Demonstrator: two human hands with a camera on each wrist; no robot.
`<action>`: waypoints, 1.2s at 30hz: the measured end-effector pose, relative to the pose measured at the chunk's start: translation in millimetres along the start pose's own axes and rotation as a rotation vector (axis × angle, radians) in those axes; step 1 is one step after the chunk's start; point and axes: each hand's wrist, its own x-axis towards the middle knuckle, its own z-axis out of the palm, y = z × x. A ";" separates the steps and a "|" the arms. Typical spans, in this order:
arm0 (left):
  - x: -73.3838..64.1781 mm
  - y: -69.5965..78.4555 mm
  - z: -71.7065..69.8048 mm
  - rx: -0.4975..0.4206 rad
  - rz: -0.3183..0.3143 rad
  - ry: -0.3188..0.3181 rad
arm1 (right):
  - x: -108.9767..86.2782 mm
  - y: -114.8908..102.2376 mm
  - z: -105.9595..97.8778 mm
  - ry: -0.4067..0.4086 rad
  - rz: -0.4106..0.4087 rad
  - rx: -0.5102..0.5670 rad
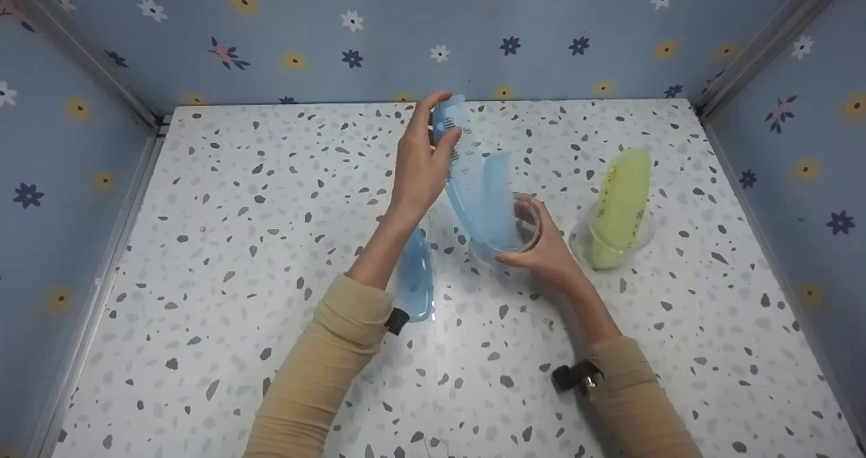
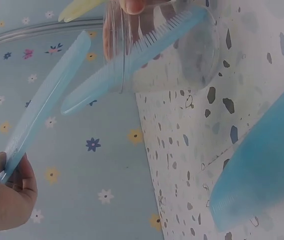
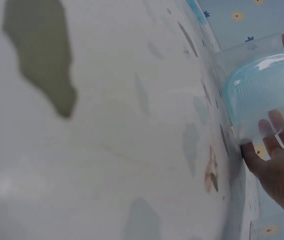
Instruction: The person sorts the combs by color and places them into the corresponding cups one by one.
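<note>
My left hand (image 1: pixel 421 164) pinches one end of a light blue comb (image 2: pixel 49 100), which slants above the table with its far end near a clear plastic cup (image 2: pixel 202 65). Fingers and thumb of my right hand (image 1: pixel 551 252) wrap the cup's side. Inside that cup leans a second blue comb (image 1: pixel 497 194), its upper end sticking out past the rim. In the right wrist view, the comb's rounded end (image 3: pixel 262 85) shows through the cup wall. A third blue comb (image 1: pixel 416 282) lies on the table, partly hidden by my left forearm.
To the right, a yellow-green comb (image 1: pixel 626 194) leans in another clear cup (image 1: pixel 648 233). The speckled white table (image 1: pixel 223 350) is bounded by blue flowered panels (image 1: pixel 406 38) at the back and both sides.
</note>
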 end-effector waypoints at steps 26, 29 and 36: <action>-13.3 -7.2 47.3 0.198 0.241 -0.074 | -0.4 -1.8 1.3 -0.010 -0.009 0.018; -15.2 -11.0 50.2 0.217 0.251 -0.078 | -4.4 -14.4 1.1 -0.013 -0.002 0.017; -20.3 -18.6 56.3 0.252 0.245 -0.104 | -11.8 -32.6 1.0 -0.015 0.011 0.014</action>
